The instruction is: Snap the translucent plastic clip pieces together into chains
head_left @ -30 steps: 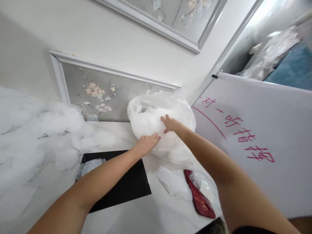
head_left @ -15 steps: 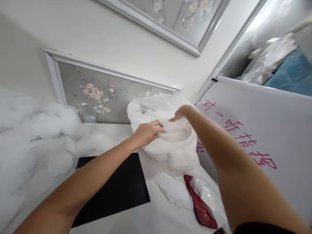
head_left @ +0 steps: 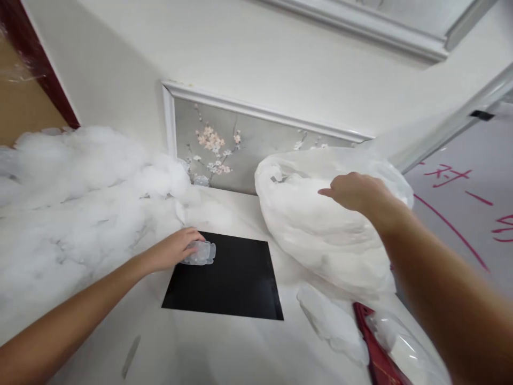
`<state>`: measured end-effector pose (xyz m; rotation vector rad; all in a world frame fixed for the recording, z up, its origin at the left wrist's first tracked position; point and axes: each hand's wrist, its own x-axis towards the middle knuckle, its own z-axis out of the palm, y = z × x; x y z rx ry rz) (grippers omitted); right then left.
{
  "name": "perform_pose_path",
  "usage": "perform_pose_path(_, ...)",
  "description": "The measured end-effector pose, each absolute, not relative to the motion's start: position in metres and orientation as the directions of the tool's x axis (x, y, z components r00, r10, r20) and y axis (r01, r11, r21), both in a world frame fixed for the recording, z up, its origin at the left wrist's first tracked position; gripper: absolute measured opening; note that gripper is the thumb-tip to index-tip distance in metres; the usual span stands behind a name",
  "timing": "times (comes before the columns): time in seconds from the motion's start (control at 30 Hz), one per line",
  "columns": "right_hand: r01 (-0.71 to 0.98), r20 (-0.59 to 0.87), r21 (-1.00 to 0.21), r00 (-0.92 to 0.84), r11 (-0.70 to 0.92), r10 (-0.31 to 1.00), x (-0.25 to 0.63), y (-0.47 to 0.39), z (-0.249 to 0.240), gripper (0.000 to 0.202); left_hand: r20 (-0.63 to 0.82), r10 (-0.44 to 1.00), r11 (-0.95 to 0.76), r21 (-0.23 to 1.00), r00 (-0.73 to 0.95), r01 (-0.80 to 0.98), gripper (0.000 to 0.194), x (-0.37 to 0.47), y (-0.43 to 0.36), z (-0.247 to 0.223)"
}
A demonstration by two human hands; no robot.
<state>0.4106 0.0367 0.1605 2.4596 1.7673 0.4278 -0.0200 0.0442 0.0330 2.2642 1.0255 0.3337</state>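
Observation:
My left hand (head_left: 180, 249) is closed around a small clear plastic box (head_left: 203, 253) at the upper left corner of a flat black sheet (head_left: 228, 278). To the right stands a large translucent white plastic bag (head_left: 316, 230), bulging, with a pale mass inside. My right hand (head_left: 355, 191) is at the bag's top, thumb stretched to the left. Its other fingers are hidden beneath the hand, so their grip does not show.
Fluffy white stuffing (head_left: 92, 203) is heaped along the left. A white crumpled piece (head_left: 332, 323), a red phone case (head_left: 379, 347) and a clear plastic packet (head_left: 404, 342) lie front right. Behind is a wall panel (head_left: 252, 155); a whiteboard (head_left: 468, 214) stands right.
My left hand has left the bag's front rim, moved left, and now holds the clear box over the black sheet. My right hand stays at the bag; the view has turned left.

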Motion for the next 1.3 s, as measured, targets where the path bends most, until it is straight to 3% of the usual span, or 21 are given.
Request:
perform_pose_path(0.1,0.966,0.196,0.096,0.218,-0.240,0.956,0.335,0.007,0.158,0.038,-0.004,0.828,-0.421,0.655,0.560,0.627,0.033,-0.020,0.033,0.008)
perform_pose_path(0.23,0.929,0.054,-0.307,-0.202,0.209,0.978,0.236,-0.019,0.085,0.025,0.034,0.889,-0.351,0.694,0.458,0.629,0.029,-0.008,0.033,0.000)
perform_pose_path(0.37,0.848,0.158,-0.382,-0.331,0.367,0.930,0.187,-0.010,-0.002,0.035,0.064,0.922,-0.284,0.781,0.381,0.556,0.015,-0.014,0.036,0.004)
perform_pose_path(0.5,0.847,0.175,-0.388,-0.320,0.364,0.931,0.171,0.012,-0.026,0.039,0.017,0.932,-0.198,0.860,0.362,0.470,0.020,-0.028,0.032,0.009)
perform_pose_path(0.6,0.847,0.224,-0.361,-0.327,0.390,0.918,0.171,0.011,-0.009,0.032,-0.029,0.977,-0.028,0.965,0.213,0.259,0.031,-0.034,0.033,0.013)
perform_pose_path(0.7,0.905,0.390,-0.193,-0.283,0.378,0.876,0.189,-0.002,0.022,0.030,-0.144,0.988,0.146,0.989,0.060,-0.030,0.043,-0.036,0.036,0.017)
perform_pose_path(0.77,0.979,0.489,-0.046,-0.151,0.198,0.859,0.215,-0.005,0.040,0.036,-0.213,0.976,0.217,0.968,0.043,-0.124,0.046,-0.035,0.037,0.018)
perform_pose_path(0.9,0.985,0.482,0.160,-0.016,-0.070,0.876,0.289,0.020,0.046,0.056,-0.260,0.963,0.267,0.954,0.069,-0.136,0.042,-0.031,0.035,0.017)
perform_pose_path(1.0,0.967,0.430,0.136,0.138,-0.215,0.892,0.342,0.048,0.032,0.053,-0.332,0.936,0.345,0.933,0.121,-0.108,0.042,-0.027,0.028,0.018)
perform_pose_path(1.2,0.970,0.458,0.110,0.146,-0.219,0.877,0.367,0.061,0.021,0.052,-0.398,0.774,0.455,0.890,0.492,0.004,0.050,-0.017,0.010,0.022)
perform_pose_path(1.3,0.985,0.530,0.081,0.085,-0.150,0.844,0.346,0.047,0.029,0.051,-0.438,0.706,0.481,0.873,0.556,0.077,0.053,-0.015,0.007,0.023)
